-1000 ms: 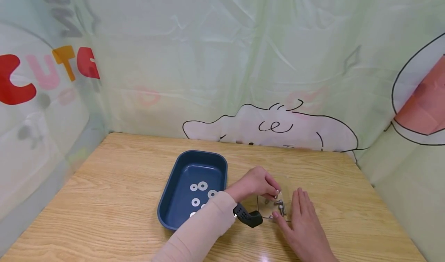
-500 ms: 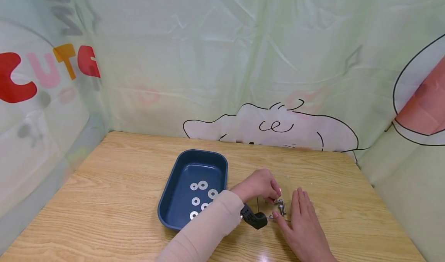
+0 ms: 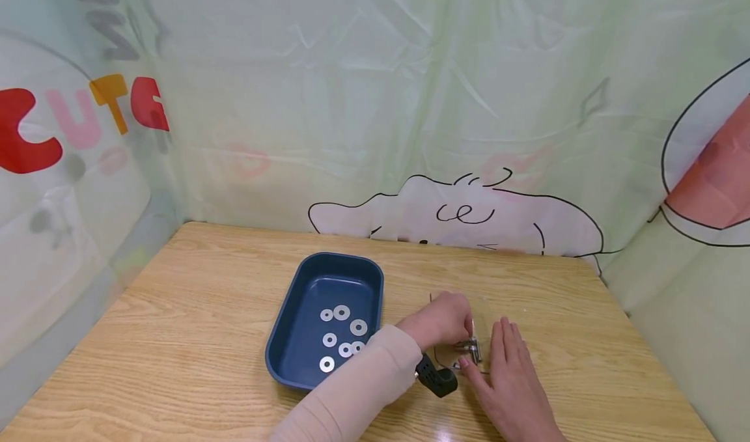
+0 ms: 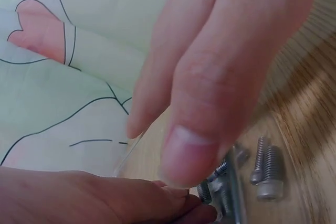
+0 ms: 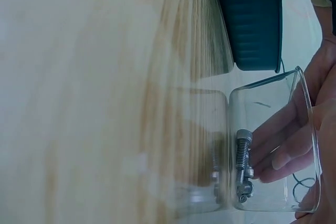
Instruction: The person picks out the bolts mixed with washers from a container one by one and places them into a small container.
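Note:
My left hand point(image 3: 451, 315) reaches down into a small clear box point(image 5: 315, 145). Through its wall in the right wrist view, the left fingers point(image 5: 283, 142) are loosely extended beside several metal bolts point(image 5: 242, 153), with no thing visibly pinched; contact is hard to judge. The left wrist view has the left hand point(image 4: 121, 195) at the bottom, its fingertips partly hidden. My right hand point(image 3: 515, 383) lies along the box's right side with straight fingers, its thumb at the near edge. More bolts point(image 4: 270, 169) show in that view, near the right thumb.
A dark blue tray point(image 3: 275, 351) stands left of the box and holds several flat washers point(image 3: 359, 327). The left forearm crosses the tray's near right corner. Printed cloth hangs behind and beside the wooden table point(image 3: 176, 338).
My left hand has shifted a little toward me and lower into the box, its forearm moving right and uncovering more washers. The right hand stays in place.

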`<state>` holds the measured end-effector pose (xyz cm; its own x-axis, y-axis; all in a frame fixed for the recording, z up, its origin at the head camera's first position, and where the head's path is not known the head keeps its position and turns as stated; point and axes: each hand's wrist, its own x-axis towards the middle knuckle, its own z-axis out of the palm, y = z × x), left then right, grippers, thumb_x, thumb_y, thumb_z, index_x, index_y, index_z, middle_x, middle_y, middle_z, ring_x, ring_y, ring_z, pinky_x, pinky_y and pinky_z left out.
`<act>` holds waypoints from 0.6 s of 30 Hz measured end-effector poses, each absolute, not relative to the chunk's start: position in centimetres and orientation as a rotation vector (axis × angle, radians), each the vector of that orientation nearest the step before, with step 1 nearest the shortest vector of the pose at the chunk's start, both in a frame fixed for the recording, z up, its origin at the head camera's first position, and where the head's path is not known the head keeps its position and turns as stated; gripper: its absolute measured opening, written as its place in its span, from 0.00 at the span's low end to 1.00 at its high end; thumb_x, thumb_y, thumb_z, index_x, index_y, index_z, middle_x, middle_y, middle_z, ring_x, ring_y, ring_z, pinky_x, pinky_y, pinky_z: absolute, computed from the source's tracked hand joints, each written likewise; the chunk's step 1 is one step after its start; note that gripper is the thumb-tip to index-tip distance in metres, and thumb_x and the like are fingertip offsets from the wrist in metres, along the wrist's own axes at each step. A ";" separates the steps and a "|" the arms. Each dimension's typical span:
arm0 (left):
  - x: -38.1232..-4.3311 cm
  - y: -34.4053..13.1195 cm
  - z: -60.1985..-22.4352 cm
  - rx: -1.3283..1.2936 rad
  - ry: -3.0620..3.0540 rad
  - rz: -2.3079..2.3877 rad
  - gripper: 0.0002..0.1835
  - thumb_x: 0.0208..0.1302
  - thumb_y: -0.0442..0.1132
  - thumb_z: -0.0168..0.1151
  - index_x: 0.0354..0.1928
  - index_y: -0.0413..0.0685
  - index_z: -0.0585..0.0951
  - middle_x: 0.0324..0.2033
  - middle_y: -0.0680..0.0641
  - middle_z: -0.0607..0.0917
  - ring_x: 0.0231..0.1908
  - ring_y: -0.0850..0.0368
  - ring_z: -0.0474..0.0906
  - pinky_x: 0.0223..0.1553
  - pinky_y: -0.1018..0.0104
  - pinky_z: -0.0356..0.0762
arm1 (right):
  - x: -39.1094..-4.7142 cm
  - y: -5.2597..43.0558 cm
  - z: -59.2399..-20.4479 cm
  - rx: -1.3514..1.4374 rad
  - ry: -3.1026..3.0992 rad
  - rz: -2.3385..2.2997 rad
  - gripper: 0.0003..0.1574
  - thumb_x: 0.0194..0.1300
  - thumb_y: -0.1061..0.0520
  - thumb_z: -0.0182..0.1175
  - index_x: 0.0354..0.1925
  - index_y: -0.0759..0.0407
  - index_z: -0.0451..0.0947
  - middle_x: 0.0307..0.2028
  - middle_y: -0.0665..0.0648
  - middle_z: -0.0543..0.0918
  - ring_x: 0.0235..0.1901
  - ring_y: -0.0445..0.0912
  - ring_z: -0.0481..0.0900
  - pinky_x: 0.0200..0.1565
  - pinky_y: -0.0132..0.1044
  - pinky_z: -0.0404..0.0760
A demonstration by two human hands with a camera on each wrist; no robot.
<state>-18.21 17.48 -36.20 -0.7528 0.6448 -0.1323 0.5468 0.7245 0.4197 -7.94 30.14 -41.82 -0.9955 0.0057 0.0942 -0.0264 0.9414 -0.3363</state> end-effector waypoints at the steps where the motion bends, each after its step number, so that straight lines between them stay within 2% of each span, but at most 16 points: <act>1: -18.2 17.5 -36.2 0.952 2.667 0.511 0.07 0.62 0.33 0.66 0.32 0.51 0.91 0.27 0.58 0.86 0.25 0.68 0.73 0.23 0.81 0.70 | -8.0 30.2 -41.8 0.016 -3.003 0.519 0.62 0.72 0.30 0.46 0.72 0.82 0.40 0.73 0.81 0.42 0.74 0.72 0.42 0.72 0.67 0.49; 10: -18.3 17.2 -36.5 1.000 2.634 0.623 0.08 0.65 0.35 0.64 0.39 0.53 0.91 0.35 0.59 0.89 0.32 0.72 0.77 0.31 0.83 0.73 | -8.2 30.3 -41.6 -0.022 -3.032 0.530 0.64 0.71 0.28 0.46 0.72 0.82 0.40 0.74 0.81 0.42 0.74 0.72 0.41 0.70 0.69 0.51; 18: -18.9 16.1 -36.7 0.941 2.478 0.925 0.10 0.68 0.36 0.60 0.46 0.51 0.88 0.35 0.60 0.87 0.29 0.70 0.75 0.30 0.80 0.74 | -8.4 30.6 -41.4 -0.009 -3.064 0.514 0.64 0.72 0.28 0.45 0.72 0.83 0.40 0.73 0.82 0.42 0.73 0.73 0.41 0.69 0.70 0.51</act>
<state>-18.94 16.06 -36.71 -0.7265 0.6832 -0.0744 0.4673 0.5705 0.6754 -8.36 30.58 -41.44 -0.9994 0.0117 0.0335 0.0001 0.9454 -0.3261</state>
